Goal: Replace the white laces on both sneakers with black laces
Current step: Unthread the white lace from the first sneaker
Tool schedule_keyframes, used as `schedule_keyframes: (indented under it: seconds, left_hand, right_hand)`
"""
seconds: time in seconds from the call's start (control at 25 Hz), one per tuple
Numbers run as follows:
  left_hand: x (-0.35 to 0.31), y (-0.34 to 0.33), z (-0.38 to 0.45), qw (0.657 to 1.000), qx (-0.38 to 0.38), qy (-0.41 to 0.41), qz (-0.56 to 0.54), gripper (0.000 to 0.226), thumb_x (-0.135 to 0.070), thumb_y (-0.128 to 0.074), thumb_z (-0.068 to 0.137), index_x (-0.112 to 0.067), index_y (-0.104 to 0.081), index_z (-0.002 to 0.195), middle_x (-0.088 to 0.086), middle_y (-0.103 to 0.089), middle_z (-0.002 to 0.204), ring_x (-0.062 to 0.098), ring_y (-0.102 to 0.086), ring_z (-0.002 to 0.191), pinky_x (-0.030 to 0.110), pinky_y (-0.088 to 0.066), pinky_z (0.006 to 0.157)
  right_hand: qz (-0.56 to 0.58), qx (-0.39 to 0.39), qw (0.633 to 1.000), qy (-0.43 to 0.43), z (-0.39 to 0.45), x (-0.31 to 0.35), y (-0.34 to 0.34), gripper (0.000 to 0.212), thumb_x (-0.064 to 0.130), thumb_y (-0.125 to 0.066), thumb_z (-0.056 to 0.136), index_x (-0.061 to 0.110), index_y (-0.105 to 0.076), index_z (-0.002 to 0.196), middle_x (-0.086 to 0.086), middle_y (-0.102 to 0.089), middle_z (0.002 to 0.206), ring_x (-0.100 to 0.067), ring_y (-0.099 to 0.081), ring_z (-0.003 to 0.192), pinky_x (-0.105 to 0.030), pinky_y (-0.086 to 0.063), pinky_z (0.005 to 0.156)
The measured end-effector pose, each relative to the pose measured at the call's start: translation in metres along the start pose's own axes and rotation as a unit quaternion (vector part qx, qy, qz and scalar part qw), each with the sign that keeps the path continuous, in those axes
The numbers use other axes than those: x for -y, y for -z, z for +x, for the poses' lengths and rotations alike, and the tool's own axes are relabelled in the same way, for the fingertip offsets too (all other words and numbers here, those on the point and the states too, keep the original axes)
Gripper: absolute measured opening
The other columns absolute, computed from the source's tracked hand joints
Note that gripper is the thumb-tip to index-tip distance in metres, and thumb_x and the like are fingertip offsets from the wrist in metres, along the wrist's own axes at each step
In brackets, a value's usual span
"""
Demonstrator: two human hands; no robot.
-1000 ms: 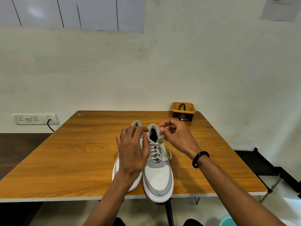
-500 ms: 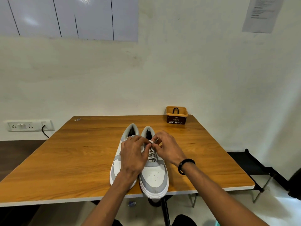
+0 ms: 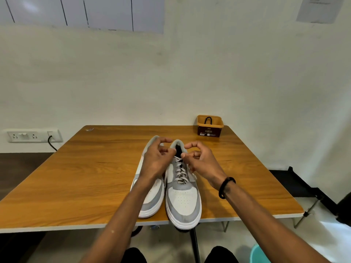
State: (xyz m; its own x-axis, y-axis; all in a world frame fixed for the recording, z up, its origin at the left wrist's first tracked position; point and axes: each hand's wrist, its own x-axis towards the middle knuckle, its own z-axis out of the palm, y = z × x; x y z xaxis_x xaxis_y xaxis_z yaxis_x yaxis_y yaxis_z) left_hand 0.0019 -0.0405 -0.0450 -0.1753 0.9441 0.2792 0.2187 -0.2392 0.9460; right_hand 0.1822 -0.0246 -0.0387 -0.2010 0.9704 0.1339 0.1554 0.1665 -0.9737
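Both hands hover with curled fingers over the right sneaker (image 3: 183, 194) on the desk (image 3: 85, 179). The left hand (image 3: 157, 162) and right hand (image 3: 202, 162) each seem to pinch its white lace (image 3: 179, 170), though I cannot tell for sure

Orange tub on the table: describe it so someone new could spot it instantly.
Start at the wooden table and look to its far right corner by the white wall. The orange tub stands there alone, well behind the two sneakers. It is a small open container with a dark label and a black loop poking out the top.

White and grey sneakers (image 3: 183, 200) with white laces (image 3: 179, 170) sit on a brown wood-grain tabletop (image 3: 91, 175); the tub (image 3: 209, 127) is orange.
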Motion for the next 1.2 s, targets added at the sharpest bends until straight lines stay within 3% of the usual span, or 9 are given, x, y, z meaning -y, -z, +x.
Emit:
schedule_keyframes:
  seconds: [0.16, 0.36, 0.48, 0.6, 0.72, 0.84, 1.04, 1.12, 1.2]
  left_hand:
    - [-0.003, -0.01, -0.007, 0.985, 0.093, -0.091, 0.114, 0.042, -0.019, -0.077, 0.094, -0.021, -0.061, 0.133, -0.002, -0.07, 0.095, -0.003, -0.068, 0.068, 0.015, -0.053, 0.061]
    - [0.006, -0.017, -0.002, 0.984, 0.001, -0.132, 0.115, 0.042, -0.011, -0.079, 0.09, -0.019, -0.066, 0.129, -0.005, -0.071, 0.091, 0.001, -0.068, 0.073, 0.016, -0.056, 0.065]
    - [0.012, -0.021, -0.005, 0.951, -0.067, -0.208, 0.221, 0.034, -0.019, -0.075, 0.091, -0.024, -0.066, 0.123, -0.01, -0.067, 0.093, 0.005, -0.067, 0.079, 0.026, -0.06, 0.068]
    - [0.023, -0.026, -0.007, 0.94, -0.114, -0.224, 0.23, 0.028, -0.019, -0.073, 0.093, -0.02, -0.066, 0.12, -0.004, -0.07, 0.102, 0.006, -0.066, 0.082, 0.028, -0.061, 0.07]
    - [0.039, -0.019, -0.001, 0.954, -0.187, -0.184, 0.148, 0.022, -0.012, -0.065, 0.1, -0.02, -0.065, 0.12, -0.002, -0.069, 0.111, 0.012, -0.07, 0.089, 0.035, -0.064, 0.068]
    - [0.046, -0.011, 0.004, 0.957, -0.234, -0.157, 0.066, 0.026, -0.005, -0.059, 0.102, -0.025, -0.062, 0.119, -0.001, -0.065, 0.115, 0.02, -0.073, 0.09, 0.042, -0.066, 0.064]
    - [0.038, -0.009, 0.0, 0.931, -0.344, -0.113, -0.052, 0.023, -0.007, -0.051, 0.106, -0.016, -0.059, 0.125, 0.004, -0.067, 0.118, 0.017, -0.074, 0.09, 0.045, -0.065, 0.064]
    - [0.035, -0.005, -0.002, 0.912, -0.394, -0.107, -0.032, 0.03, -0.008, -0.053, 0.104, -0.016, -0.057, 0.132, 0.005, -0.06, 0.128, 0.016, -0.065, 0.104, 0.043, -0.063, 0.075]
    - [0.032, -0.007, -0.004, 0.907, -0.394, -0.137, 0.061, 0.038, -0.011, -0.058, 0.1, -0.017, -0.056, 0.138, 0.009, -0.052, 0.139, 0.018, -0.052, 0.124, 0.042, -0.052, 0.099]
  right_hand:
    - [-0.004, 0.046, 0.998, 0.044, 0.002, 0.004, 0.008, 0.044, 0.009, -0.077, 0.093, 0.026, -0.061, 0.13, -0.013, -0.075, 0.101, -0.02, -0.072, 0.082, -0.034, -0.063, 0.074]
    - [-0.251, -0.001, 0.96, 0.126, 0.007, -0.005, 0.017, 0.05, 0.023, -0.078, 0.093, 0.031, -0.055, 0.137, 0.009, -0.069, 0.09, -0.008, -0.066, 0.074, -0.023, -0.057, 0.066]
    - [-0.386, -0.051, 0.904, 0.179, 0.009, -0.011, 0.007, 0.058, 0.027, -0.068, 0.091, 0.034, -0.045, 0.143, 0.01, -0.066, 0.086, -0.008, -0.063, 0.072, -0.032, -0.056, 0.059]
    - [-0.436, -0.107, 0.867, 0.216, 0.013, -0.019, -0.008, 0.047, 0.024, -0.061, 0.089, 0.029, -0.053, 0.134, 0.012, -0.063, 0.093, -0.013, -0.058, 0.073, -0.033, -0.049, 0.057]
    - [-0.306, -0.197, 0.915, 0.172, 0.014, -0.036, -0.016, 0.02, 0.02, -0.063, 0.089, 0.025, -0.069, 0.107, 0.011, -0.067, 0.091, -0.013, -0.058, 0.073, -0.031, -0.045, 0.057]
    - [0.016, -0.245, 0.969, 0.013, 0.016, -0.046, -0.01, 0.013, 0.015, -0.065, 0.095, 0.017, -0.072, 0.085, 0.005, -0.071, 0.076, -0.013, -0.063, 0.066, -0.028, -0.054, 0.058]
    - [0.357, -0.22, 0.893, -0.166, 0.019, -0.039, 0.03, 0.017, -0.002, -0.054, 0.093, 0.009, -0.065, 0.087, -0.004, -0.066, 0.075, -0.013, -0.057, 0.059, -0.027, -0.053, 0.057]
    - [0.458, -0.215, 0.84, -0.195, 0.024, -0.039, 0.054, 0.017, 0.0, -0.05, 0.093, 0.008, -0.063, 0.086, -0.008, -0.066, 0.08, -0.015, -0.056, 0.066, -0.026, -0.053, 0.058]
    - [0.444, -0.247, 0.833, -0.217, 0.029, -0.04, 0.077, 0.015, 0.0, -0.05, 0.095, 0.005, -0.062, 0.087, -0.011, -0.062, 0.085, -0.017, -0.055, 0.07, -0.025, -0.054, 0.061]
